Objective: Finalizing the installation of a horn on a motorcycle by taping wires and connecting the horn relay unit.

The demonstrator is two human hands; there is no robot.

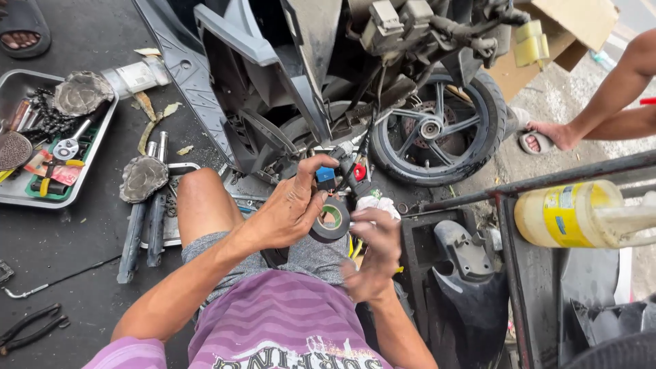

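Both hands met near the scooter's front wheel (437, 130): the left hand (290, 208) held a roll of black tape (331, 220) in a closed grip, while the right hand (372, 256) pinched the roll's right edge, fingers curled, just below the wiring connectors (342, 174).

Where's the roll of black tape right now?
In the head view, just right of centre, the roll of black tape sits between the left hand and right hand, below a blue connector, in front of the scooter's wheel.
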